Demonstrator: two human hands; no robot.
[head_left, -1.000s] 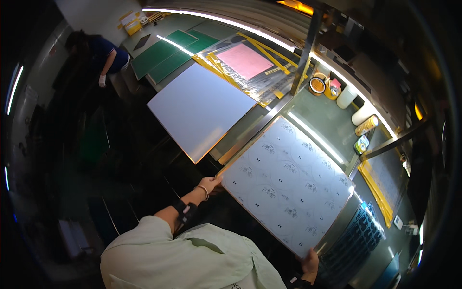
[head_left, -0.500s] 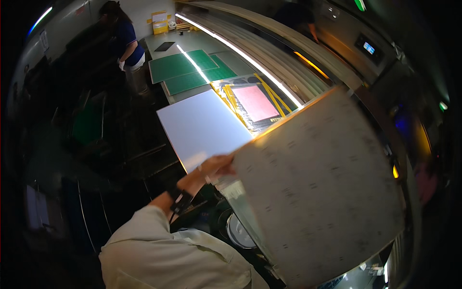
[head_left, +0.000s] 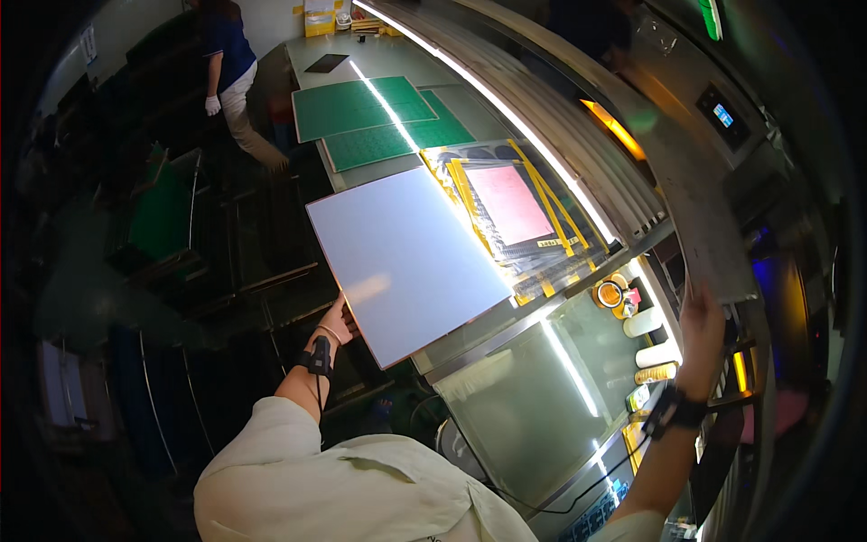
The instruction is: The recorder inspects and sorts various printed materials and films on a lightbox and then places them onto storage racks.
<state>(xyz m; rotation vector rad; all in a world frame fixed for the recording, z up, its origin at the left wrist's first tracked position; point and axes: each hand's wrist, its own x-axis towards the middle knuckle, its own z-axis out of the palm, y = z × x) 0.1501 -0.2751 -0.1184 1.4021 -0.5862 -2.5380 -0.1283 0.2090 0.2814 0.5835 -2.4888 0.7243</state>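
My left hand (head_left: 338, 320) is at the left edge of a pale, bluish-white rectangular panel (head_left: 415, 253). Its fingers close on that edge, some of them hidden by the panel. The panel lies at the table's left side, and its near corner juts past the table edge. Over at the right, my right hand (head_left: 699, 316) grips the lower edge of a grey sheet (head_left: 709, 217), which is tilted steeply and blurred. Beside the white panel lies a pink rectangle (head_left: 513, 204) in a dark frame bordered with yellow tape.
Two green sheets (head_left: 361, 107) overlap farther up the table. A glass-like surface (head_left: 533, 388) lies nearest me, with tape rolls (head_left: 610, 294) and white cylinders (head_left: 643, 322) along its right. A person in dark blue (head_left: 226, 54) walks at the far left.
The grey sheet has swung from in front of me to the far right, uncovering the near table. My left hand has let go of it and moved to the white panel's edge.
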